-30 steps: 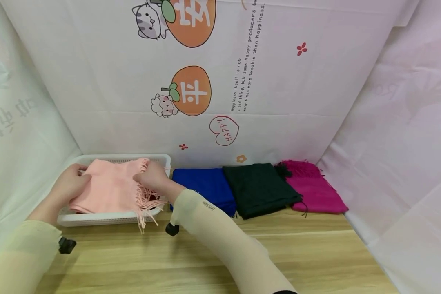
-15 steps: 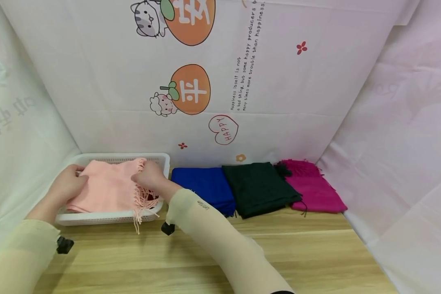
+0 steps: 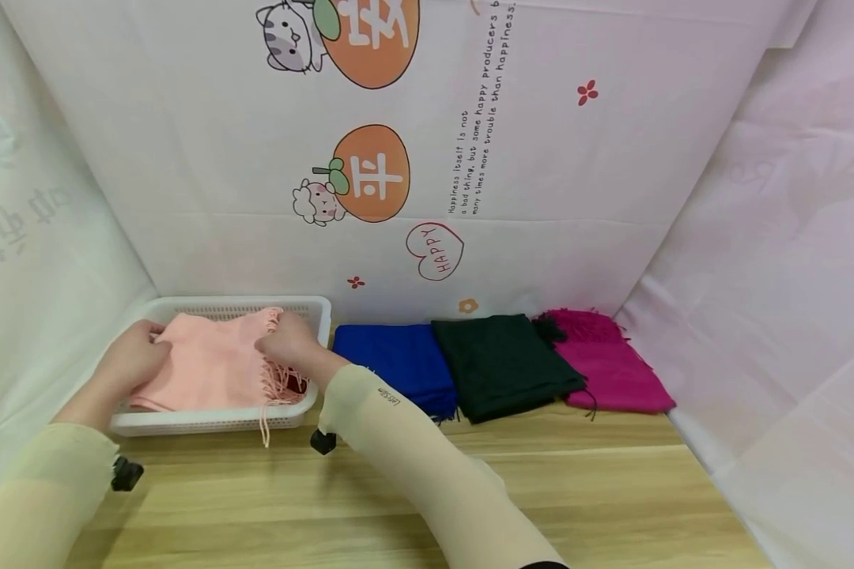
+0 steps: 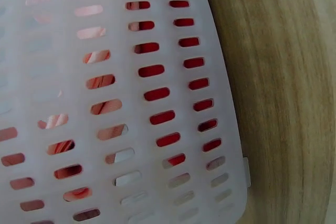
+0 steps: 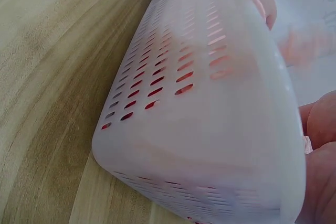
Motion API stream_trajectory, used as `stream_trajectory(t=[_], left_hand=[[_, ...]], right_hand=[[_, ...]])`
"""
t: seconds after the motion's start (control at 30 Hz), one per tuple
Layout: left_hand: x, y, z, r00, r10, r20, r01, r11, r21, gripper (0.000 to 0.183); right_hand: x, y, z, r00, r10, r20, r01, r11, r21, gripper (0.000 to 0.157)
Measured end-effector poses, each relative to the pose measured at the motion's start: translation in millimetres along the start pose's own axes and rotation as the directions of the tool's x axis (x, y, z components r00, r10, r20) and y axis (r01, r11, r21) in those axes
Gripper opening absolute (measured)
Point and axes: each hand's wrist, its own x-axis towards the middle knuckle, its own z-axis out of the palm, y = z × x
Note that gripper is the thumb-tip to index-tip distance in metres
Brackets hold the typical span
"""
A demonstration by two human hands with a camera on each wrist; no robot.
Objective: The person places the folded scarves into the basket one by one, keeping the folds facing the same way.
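A folded pink scarf [image 3: 213, 359] with a fringed right end lies in a white perforated plastic basket [image 3: 206, 425] at the left of the table. My left hand [image 3: 131, 359] grips the scarf's left edge, thumb on top, inside the basket's left end. At the fringed end, my right hand [image 3: 290, 344] pinches the scarf near its far corner. One strand of fringe hangs over the front rim. Through the basket's slots in the left wrist view shows red cloth [image 4: 157, 94] lower down. In the right wrist view, my right hand [image 5: 321, 169] is partly hidden behind the rim.
To the basket's right lie a folded blue scarf [image 3: 394, 359], a folded dark green scarf [image 3: 505, 367] and a folded magenta scarf [image 3: 612, 371], side by side against a printed white back wall [image 3: 541, 261]. Wooden tabletop [image 3: 256, 506] extends in front.
The fringe hanging over the front rim has drawn inward, from several strands to one. Both hands keep their hold on the pink scarf, shifting only slightly. The other scarves have not moved.
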Motion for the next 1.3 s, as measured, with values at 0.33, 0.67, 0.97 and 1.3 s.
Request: stream_trajectory(t=[0.33, 0.67, 0.97, 1.3], left_hand=[[-0.1, -0.5, -1.4, 1.0, -0.018, -0.002, 0.018, 1.0, 0.007, 0.054], [2.0, -5.1, -0.1, 0.999, -0.029, 0.046, 0.027, 0.999, 0.031, 0.057], [3.2, -9.4, 3.6, 0.996, 0.003, 0.084, -0.011, 0.995, 0.098, 0.056], [0.3, -5.6, 3.2, 0.993, -0.015, 0.114, -0.001, 0.99, 0.139, 0.055]], right_hand=[[3, 1, 5.4, 1.0, 0.02, -0.011, -0.02, 0.999, 0.026, 0.062], [3, 3, 8.8, 1.0, -0.002, -0.022, 0.002, 1.0, -0.017, 0.065], [9, 5, 9.8, 1.0, 0.013, -0.021, -0.014, 0.998, -0.057, 0.069], [7, 3, 8.2, 1.0, 0.03, 0.008, -0.029, 0.996, -0.081, 0.069]])
